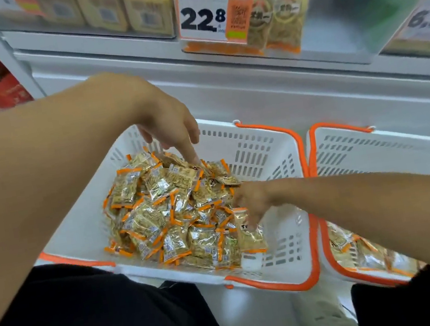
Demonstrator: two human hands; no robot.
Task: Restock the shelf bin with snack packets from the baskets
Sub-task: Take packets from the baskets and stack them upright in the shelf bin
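**Both hands down in the packet basket**

Left hand over the far side of the white slotted plastic basket with orange handles, fingers extended loosely, one fingertip touching the heap of small gold-and-orange snack packets. Right hand at the heap's right edge, fingers curled onto a packet; grip blurred, cannot tell. Second white basket just beside, more packets inside. Clear shelf bin above, price card 22.8 on front.
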